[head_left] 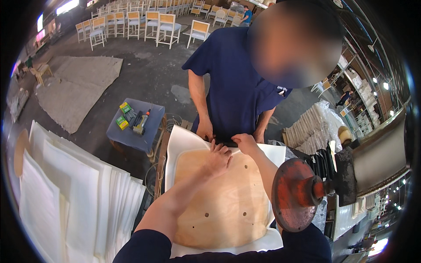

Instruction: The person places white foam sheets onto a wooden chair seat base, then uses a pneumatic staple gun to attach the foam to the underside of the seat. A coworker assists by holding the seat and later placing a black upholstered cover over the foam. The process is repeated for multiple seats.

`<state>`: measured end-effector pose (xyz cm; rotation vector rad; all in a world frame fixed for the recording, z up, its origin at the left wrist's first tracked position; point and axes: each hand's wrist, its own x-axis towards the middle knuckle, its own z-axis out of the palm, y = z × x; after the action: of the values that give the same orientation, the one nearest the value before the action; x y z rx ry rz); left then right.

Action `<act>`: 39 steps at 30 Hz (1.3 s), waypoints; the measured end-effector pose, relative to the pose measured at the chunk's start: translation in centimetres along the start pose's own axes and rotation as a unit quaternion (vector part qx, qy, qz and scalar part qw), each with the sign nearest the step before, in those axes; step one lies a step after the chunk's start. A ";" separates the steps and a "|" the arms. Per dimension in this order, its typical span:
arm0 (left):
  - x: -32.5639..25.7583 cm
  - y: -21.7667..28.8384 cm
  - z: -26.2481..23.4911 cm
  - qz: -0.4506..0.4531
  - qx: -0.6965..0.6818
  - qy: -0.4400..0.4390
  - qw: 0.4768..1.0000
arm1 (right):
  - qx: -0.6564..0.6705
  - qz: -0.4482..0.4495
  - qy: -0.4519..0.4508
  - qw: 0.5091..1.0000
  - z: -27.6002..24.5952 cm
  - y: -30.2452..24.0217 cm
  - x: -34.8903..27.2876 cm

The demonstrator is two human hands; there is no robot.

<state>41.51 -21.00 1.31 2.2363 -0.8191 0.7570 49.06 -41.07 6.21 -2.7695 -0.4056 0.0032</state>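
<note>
A rounded wooden seat panel (219, 193) with several small holes lies on a white padded sheet (184, 139) whose edges stick out around it. My left hand (220, 159) is at the panel's far edge, its fingers apart and reaching toward the sheet's far margin. My right hand (245, 143) is closed in a pinch just right of it, beside a dark strip-like thing (228, 143); what the fingertips hold is too small to make out. Across from me, a co-worker's hand (205, 130) is at the sheet's far edge, left of the strip. The co-worker's other hand is partly hidden behind my right hand.
Upright white sheets (83, 175) stand at my left. A blue padded stool (147, 115) carries small boxes and a tool. A red round metal disc (294, 195) on an arm juts in close to my right forearm. Chairs (169, 26) stand in rows behind.
</note>
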 end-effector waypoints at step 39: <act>0.0 -3.2 0.9 -0.075 0.000 -0.057 0.996 | 0.076 -0.094 0.014 0.993 3.0 -1.4 2.4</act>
<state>44.07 -19.71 -0.38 2.3292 -0.6947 0.5631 50.82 -38.16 3.95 -2.5691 -0.6303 -0.0477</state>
